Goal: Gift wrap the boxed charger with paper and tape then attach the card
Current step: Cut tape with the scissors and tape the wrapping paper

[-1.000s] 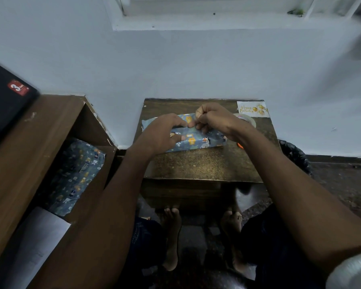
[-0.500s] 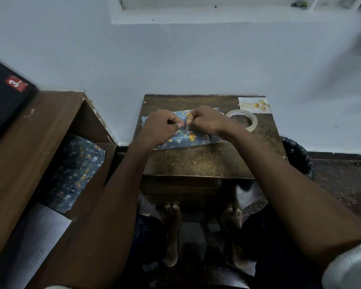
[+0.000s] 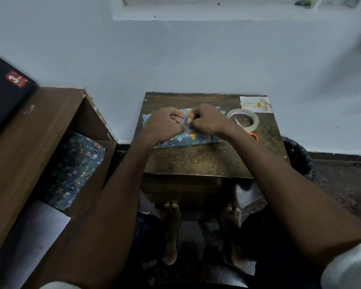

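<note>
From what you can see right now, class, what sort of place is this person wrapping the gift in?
Probably a room at home, not a shop or workshop: a small worn wooden table pushed against a plain painted wall, a wooden cabinet beside it, and the person's bare feet underneath.
</note>
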Tool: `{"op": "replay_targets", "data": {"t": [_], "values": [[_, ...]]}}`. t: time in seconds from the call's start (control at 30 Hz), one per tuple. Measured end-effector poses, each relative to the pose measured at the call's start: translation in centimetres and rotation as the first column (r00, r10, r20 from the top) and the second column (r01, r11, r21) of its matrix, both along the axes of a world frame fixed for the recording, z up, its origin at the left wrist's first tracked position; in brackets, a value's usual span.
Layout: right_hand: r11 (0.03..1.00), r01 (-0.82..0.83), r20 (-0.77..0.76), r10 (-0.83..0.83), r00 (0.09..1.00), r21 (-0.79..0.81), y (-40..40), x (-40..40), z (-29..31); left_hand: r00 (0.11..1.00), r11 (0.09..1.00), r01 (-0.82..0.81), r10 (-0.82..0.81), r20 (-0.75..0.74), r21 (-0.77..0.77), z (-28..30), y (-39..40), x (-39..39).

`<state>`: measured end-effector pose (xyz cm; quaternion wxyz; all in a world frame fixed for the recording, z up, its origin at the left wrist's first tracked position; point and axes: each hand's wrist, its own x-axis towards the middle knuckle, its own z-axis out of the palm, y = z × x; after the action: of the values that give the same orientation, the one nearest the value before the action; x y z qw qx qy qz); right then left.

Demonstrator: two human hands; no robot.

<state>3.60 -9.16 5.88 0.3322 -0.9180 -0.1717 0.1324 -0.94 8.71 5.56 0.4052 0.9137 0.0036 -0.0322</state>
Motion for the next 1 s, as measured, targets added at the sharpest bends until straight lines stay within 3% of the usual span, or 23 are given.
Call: {"op": "replay_targets", "data": {"t": [0.37, 0.57, 0.67, 1.0], "values": [[0.999, -0.014, 0.105, 0.019, 0.994, -0.052, 0.2, -0.2, 0.2, 0.995, 0.997, -0.064, 0.062, 0.081, 0.03, -1.7, -0.8, 0.8], [0.981, 0.161, 0.166, -0.177, 0.97, 0.109, 0.0, 0.0, -0.7, 0.997, 0.997, -0.077, 0.076, 0.005, 0.017, -1.5, -0.7, 1.2], [0.982, 0.17, 0.191, -0.184, 0.964, 0.085, 0.1, 0.2, -1.1, 0.997, 0.996, -0.08, 0.08, 0.009, 0.031, -1.6, -0.4, 1.4], [0.998, 0.055, -0.029, -0.054, 0.998, 0.038, -1.2, 0.3, 0.5, 0.991, 0.991, -0.128, 0.126, 0.048, 0.04, -1.5, -1.1, 1.0]]}}
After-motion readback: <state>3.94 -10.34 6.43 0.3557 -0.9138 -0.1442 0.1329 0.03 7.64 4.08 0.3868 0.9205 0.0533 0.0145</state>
